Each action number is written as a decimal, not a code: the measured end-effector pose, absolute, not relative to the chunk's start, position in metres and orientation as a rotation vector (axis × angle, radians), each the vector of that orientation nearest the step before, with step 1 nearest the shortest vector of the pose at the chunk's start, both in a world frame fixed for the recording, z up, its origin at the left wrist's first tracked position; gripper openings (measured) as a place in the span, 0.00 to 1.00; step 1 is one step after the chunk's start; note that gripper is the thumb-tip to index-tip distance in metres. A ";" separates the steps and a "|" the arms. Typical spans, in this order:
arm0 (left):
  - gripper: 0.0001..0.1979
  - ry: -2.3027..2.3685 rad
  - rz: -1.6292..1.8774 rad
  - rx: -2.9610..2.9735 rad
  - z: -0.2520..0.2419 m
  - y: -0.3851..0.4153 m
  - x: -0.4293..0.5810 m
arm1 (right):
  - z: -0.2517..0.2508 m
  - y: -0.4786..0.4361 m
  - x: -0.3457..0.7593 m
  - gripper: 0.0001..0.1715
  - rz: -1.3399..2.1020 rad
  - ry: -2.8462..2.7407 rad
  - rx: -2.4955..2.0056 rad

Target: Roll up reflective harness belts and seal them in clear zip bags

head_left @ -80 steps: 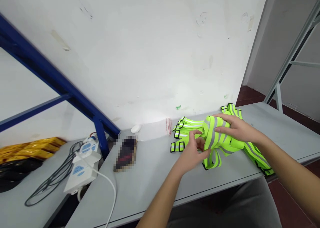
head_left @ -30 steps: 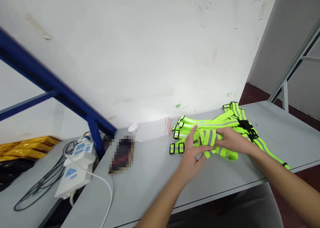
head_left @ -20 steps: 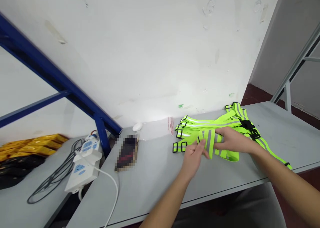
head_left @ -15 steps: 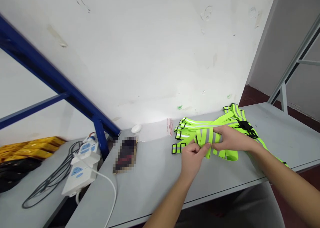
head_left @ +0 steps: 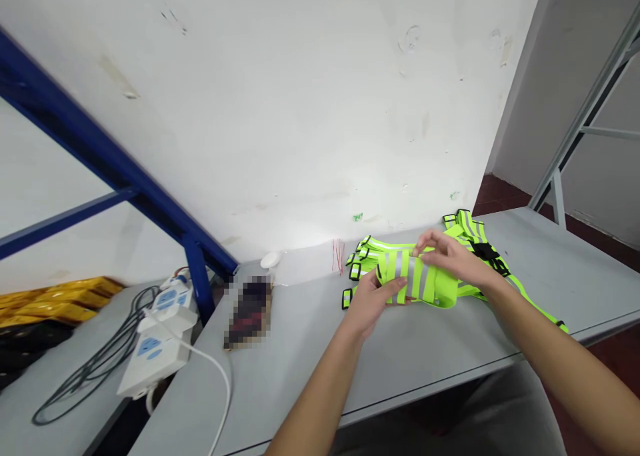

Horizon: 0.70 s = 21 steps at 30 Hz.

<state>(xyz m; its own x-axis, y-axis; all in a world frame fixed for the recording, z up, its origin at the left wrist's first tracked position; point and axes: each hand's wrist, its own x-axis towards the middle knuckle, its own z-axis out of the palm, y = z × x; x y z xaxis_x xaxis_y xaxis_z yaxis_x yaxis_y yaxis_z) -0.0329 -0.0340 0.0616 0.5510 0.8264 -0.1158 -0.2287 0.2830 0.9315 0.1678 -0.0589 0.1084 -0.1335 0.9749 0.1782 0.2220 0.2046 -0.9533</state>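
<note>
A folded neon-yellow reflective strap vest (head_left: 417,281) with grey stripes is lifted a little above the grey table (head_left: 320,356). My left hand (head_left: 371,295) cups its left end from below, fingers curled on it. My right hand (head_left: 443,256) pinches its top edge from above. Behind them lies a stack of the same neon straps with black buckles (head_left: 370,251), and a looser vest (head_left: 487,256) trails to the right.
A dark pixelated object (head_left: 249,311) lies left of centre on the table. White power strips (head_left: 155,333) with grey cables sit on a lower surface at the left, beside yellow items (head_left: 55,299). A blue frame post (head_left: 197,276) and a white wall stand behind.
Both hands have gathered the vest into a tighter bundle and lifted it off the table. My right hand moved from its side to its top edge.
</note>
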 end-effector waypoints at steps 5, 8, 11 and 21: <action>0.19 0.633 0.950 0.964 0.044 -0.032 -0.031 | 0.087 -0.063 0.184 0.26 1.020 -1.151 -1.191; 0.16 0.588 0.956 1.123 0.040 -0.033 -0.036 | 0.077 -0.076 0.187 0.37 1.421 -1.125 -1.280; 0.14 0.581 0.939 1.336 0.044 -0.035 -0.043 | 0.071 -0.083 0.182 0.39 1.742 -1.040 -1.216; 0.14 0.429 0.898 1.641 0.052 -0.044 -0.050 | 0.068 -0.076 0.172 0.42 2.103 -1.104 -1.194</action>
<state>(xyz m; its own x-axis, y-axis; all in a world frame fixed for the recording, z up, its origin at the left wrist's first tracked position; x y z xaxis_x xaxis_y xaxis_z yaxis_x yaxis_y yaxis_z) -0.0496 -0.0445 0.0523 0.6393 0.6963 0.3262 -0.1832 -0.2740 0.9441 0.1723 -0.0762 0.0682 -0.5048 0.7193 -0.4772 -0.0157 -0.5603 -0.8281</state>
